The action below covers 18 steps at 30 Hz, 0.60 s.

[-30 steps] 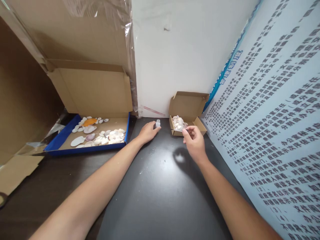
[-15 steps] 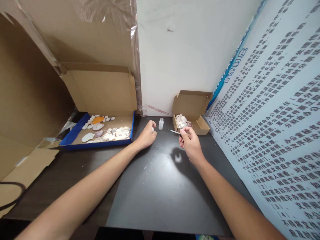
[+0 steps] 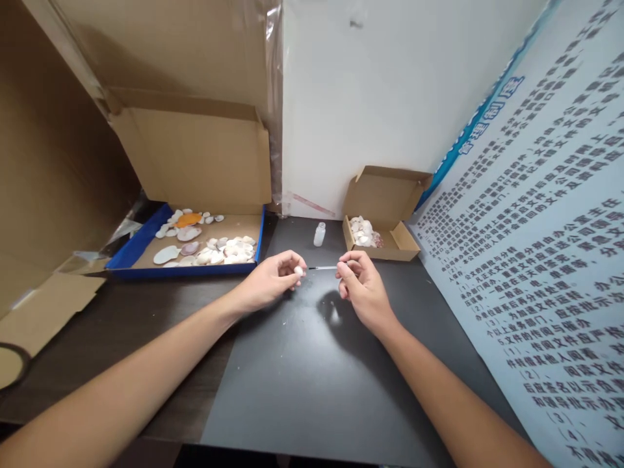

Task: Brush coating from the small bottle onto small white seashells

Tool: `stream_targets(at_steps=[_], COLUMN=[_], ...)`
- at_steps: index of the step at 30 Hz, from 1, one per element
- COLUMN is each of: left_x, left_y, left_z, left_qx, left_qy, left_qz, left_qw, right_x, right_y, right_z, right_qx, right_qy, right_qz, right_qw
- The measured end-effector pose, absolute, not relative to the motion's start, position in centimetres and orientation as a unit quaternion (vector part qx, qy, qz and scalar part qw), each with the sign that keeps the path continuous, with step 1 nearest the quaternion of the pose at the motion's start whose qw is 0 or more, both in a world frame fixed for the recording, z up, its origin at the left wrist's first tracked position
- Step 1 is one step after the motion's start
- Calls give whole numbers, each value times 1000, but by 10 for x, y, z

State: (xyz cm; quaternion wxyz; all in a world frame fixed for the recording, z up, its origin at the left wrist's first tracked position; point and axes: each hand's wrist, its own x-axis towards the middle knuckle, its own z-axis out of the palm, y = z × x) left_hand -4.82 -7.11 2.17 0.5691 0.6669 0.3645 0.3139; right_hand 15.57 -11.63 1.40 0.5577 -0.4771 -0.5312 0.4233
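Observation:
Pinched between the fingers of my left hand [image 3: 277,279] is a small white seashell [image 3: 298,270]. My right hand [image 3: 361,286] is closed on one end of a thin brush [image 3: 322,268], a slim pale stick with a dark tip that points left at the shell. The tip sits very near the shell; whether they touch I cannot tell. Behind the hands, a small whitish bottle [image 3: 319,234] stands upright on the dark mat [image 3: 292,390], its neck bare of a cap.
At the left lies an open blue-edged cardboard box [image 3: 185,273] with many seashells and an orange piece [image 3: 188,220] inside. A smaller open carton [image 3: 397,242] at the back right holds more shells [image 3: 363,233]. A white wall and a printed poster [image 3: 536,227] bound the table.
My left hand has come nearer, turning so the shell shows. My right hand has swung the brush tip leftward, away from beside the bottle, to the shell. The view has shifted slightly.

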Motion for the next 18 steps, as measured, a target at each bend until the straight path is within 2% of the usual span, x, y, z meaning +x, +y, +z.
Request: stream_targets(at_steps=[8,14,18], left_x=[-46,-46,-46], left_y=[-76,-76,-78], left_z=[19,19,23], left_qx=[699,592,556], left_qy=[382,388,370], left_qz=[315,350,326], left_qw=[516,614,669], right_x=[154,157,157], right_y=[-121,-122,-123], right_z=[17,17,18], right_qx=[-480,-486,-485], right_qy=[-558,-562,-570], right_qz=[401,401,396], right_qw=[545,536,532])
